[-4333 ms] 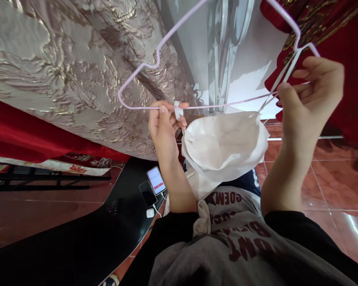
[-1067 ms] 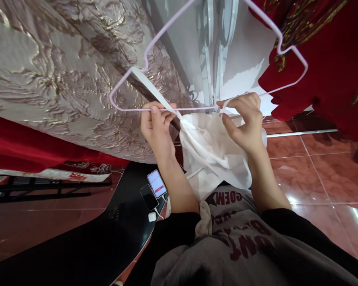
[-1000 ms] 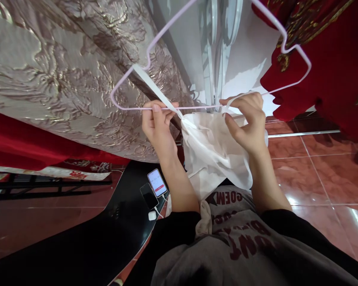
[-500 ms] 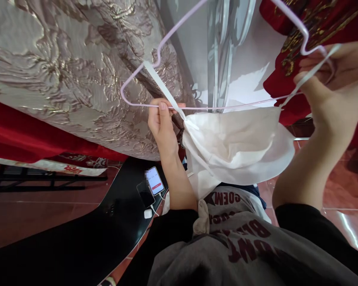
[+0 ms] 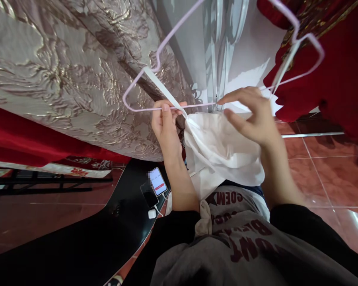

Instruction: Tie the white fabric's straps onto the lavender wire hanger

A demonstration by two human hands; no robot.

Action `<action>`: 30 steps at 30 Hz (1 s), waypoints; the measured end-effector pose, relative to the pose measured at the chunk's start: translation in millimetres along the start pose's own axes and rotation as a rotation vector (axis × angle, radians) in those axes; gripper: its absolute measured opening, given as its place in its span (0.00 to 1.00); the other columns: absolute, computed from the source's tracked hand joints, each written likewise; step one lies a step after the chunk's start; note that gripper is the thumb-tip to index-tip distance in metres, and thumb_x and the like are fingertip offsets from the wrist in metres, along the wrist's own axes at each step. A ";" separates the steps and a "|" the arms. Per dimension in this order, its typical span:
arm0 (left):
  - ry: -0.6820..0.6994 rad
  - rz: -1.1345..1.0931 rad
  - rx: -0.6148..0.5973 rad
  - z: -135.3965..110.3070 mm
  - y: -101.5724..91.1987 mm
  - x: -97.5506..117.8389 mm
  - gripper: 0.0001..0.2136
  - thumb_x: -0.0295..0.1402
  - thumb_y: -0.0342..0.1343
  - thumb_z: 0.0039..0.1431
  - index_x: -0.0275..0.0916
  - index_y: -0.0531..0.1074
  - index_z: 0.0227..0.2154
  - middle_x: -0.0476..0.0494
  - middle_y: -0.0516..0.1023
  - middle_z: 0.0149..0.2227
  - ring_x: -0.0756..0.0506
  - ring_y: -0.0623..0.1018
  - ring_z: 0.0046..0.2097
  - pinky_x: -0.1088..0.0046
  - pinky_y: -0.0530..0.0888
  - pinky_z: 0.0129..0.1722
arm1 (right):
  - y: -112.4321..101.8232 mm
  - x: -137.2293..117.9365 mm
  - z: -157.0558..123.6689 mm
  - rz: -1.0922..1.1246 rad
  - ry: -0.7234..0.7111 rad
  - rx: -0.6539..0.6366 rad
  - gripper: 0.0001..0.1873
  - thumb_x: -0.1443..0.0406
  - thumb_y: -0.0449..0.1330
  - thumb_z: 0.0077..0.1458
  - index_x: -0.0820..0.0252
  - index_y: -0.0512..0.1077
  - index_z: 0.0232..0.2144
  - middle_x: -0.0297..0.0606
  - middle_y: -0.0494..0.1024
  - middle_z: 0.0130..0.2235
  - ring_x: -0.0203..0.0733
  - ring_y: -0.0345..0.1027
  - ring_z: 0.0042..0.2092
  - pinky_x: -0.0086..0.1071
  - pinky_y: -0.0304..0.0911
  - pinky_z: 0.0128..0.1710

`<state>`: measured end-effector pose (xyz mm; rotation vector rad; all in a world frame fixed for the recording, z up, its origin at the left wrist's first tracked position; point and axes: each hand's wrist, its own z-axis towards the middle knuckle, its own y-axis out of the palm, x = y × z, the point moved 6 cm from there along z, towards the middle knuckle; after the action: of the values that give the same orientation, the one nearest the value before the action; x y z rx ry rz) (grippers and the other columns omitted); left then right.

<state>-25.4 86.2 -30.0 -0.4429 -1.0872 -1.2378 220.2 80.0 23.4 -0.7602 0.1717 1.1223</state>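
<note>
A pale pink clothes hanger (image 5: 169,35) hangs in front of me, its top cut off by the frame. From its two shoulders a white garment (image 5: 220,153) of thin cloth is hung by narrow straps, the left strap (image 5: 161,84) and the right strap (image 5: 285,65). My left hand (image 5: 168,127) pinches the hanger's lower bar beside the left strap. Over the garment's right part, my right hand (image 5: 250,115) has thumb and fingers apart, fingertips close to the bar's middle; whether they touch it I cannot tell. That hand hides part of the garment's upper edge.
Left, a silvery textured cloth (image 5: 62,67) hangs beside red fabric (image 5: 32,139). Red cloth with gold trim (image 5: 331,79) hangs on the right. Two phones, one a lit phone (image 5: 159,180), and a small white case (image 5: 152,213) lie on a black surface (image 5: 77,234). Red tiles (image 5: 331,174) cover the floor.
My right hand has let go of the right strap, which now rests on the hanger's right shoulder, and has moved left towards the bar's middle. My left hand keeps its pinch.
</note>
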 end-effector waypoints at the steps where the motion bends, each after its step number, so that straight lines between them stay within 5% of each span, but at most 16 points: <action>1: -0.024 0.010 -0.031 -0.6 -1.3 0.4 0.23 0.61 0.63 0.73 0.44 0.77 0.39 0.42 0.85 0.40 0.43 0.83 0.41 0.67 0.80 0.43 | 11.6 0.7 -5.1 -0.024 0.037 -0.063 0.10 0.55 0.61 0.70 0.48 0.80 0.46 0.37 0.86 0.45 0.52 0.80 0.49 0.57 0.72 0.61; 8: -0.190 0.108 -0.322 -17.5 -0.1 33.8 0.17 0.52 0.67 0.73 0.42 0.87 0.38 0.40 0.86 0.37 0.48 0.70 0.28 0.72 0.69 0.26 | 18.3 16.0 -21.9 -0.074 0.056 0.084 0.09 0.57 0.58 0.71 0.44 0.77 0.48 0.37 0.84 0.48 0.54 0.78 0.54 0.63 0.60 0.73; 12: -0.109 -0.130 -0.284 0.9 0.6 66.6 0.19 0.56 0.73 0.64 0.46 0.89 0.44 0.42 0.88 0.42 0.50 0.63 0.23 0.72 0.60 0.17 | 18.0 12.1 -21.0 -0.037 0.060 0.090 0.08 0.59 0.59 0.71 0.44 0.77 0.48 0.35 0.84 0.47 0.52 0.79 0.54 0.64 0.60 0.75; 15: -0.043 -0.221 -0.146 27.0 -12.3 70.2 0.26 0.66 0.63 0.65 0.52 0.88 0.50 0.45 0.84 0.61 0.52 0.61 0.22 0.72 0.55 0.14 | 12.2 9.4 -20.0 -0.031 0.050 0.115 0.09 0.61 0.60 0.70 0.44 0.78 0.48 0.34 0.85 0.46 0.50 0.80 0.52 0.63 0.63 0.73; 19: 0.107 -0.152 0.086 32.7 -36.8 55.7 0.15 0.51 0.59 0.75 0.54 0.85 0.54 0.51 0.77 0.71 0.52 0.70 0.29 0.73 0.60 0.18 | 4.8 12.8 -21.9 -0.067 0.009 0.117 0.12 0.61 0.59 0.70 0.44 0.79 0.51 0.34 0.86 0.46 0.51 0.80 0.52 0.65 0.63 0.73; 23: 0.003 -0.029 0.140 10.7 -42.1 31.5 0.08 0.39 0.66 0.72 0.50 0.87 0.49 0.45 0.87 0.59 0.55 0.64 0.23 0.73 0.48 0.17 | 8.4 14.6 -25.8 -0.040 0.005 0.091 0.13 0.60 0.58 0.71 0.43 0.80 0.52 0.34 0.86 0.50 0.52 0.80 0.56 0.65 0.60 0.75; 26: -0.098 -0.016 0.010 -0.6 -25.5 24.6 0.12 0.45 0.64 0.75 0.44 0.87 0.42 0.41 0.90 0.47 0.55 0.61 0.20 0.69 0.45 0.17 | 16.9 4.0 -27.4 -0.015 0.014 0.086 0.15 0.60 0.58 0.71 0.41 0.80 0.55 0.33 0.86 0.52 0.52 0.79 0.59 0.67 0.58 0.76; 30: -0.040 -0.099 -0.070 -6.2 -0.3 31.5 0.14 0.47 0.64 0.77 0.44 0.81 0.39 0.44 0.90 0.42 0.54 0.61 0.18 0.68 0.47 0.16 | 29.7 -7.8 -30.9 -0.021 0.016 0.068 0.16 0.56 0.60 0.71 0.40 0.78 0.58 0.34 0.85 0.57 0.55 0.77 0.64 0.71 0.57 0.78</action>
<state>-25.0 64.5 -6.3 -0.4739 -1.1129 -1.3624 198.5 61.2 -9.4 -0.7092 0.2136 1.0854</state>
